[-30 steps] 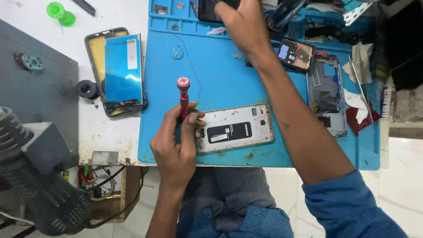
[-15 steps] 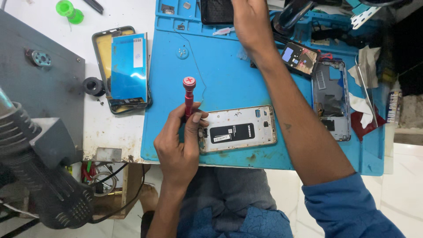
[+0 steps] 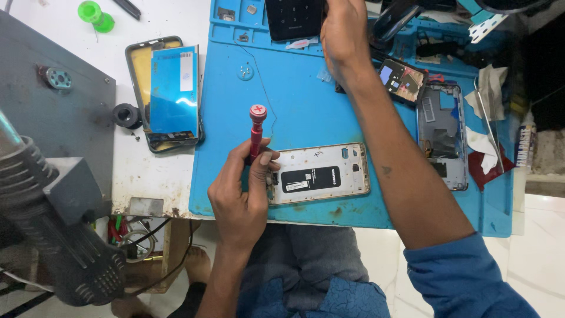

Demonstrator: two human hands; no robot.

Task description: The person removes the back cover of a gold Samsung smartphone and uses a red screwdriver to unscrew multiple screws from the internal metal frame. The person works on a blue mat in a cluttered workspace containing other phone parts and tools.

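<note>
My left hand (image 3: 242, 194) grips a red screwdriver (image 3: 256, 126) upright, its tip down at the left end of an opened phone body (image 3: 321, 173) that lies flat on the blue work mat (image 3: 306, 106). My right hand (image 3: 343, 35) reaches across to the far edge of the mat, beside a black device with a keypad (image 3: 293, 16); its fingers are hidden at the top of the frame, so I cannot tell whether it holds anything.
A phone case with a blue screen panel (image 3: 170, 91) lies left of the mat. A grey phone frame (image 3: 441, 135) and a small circuit board (image 3: 401, 79) sit at the right. A hot-air gun (image 3: 53, 229) stands at the lower left, a green spool (image 3: 94, 15) at the top left.
My right hand has stayed at the mat's far edge. My left hand keeps hold of the screwdriver at the phone's left end. The view has shifted slightly.
</note>
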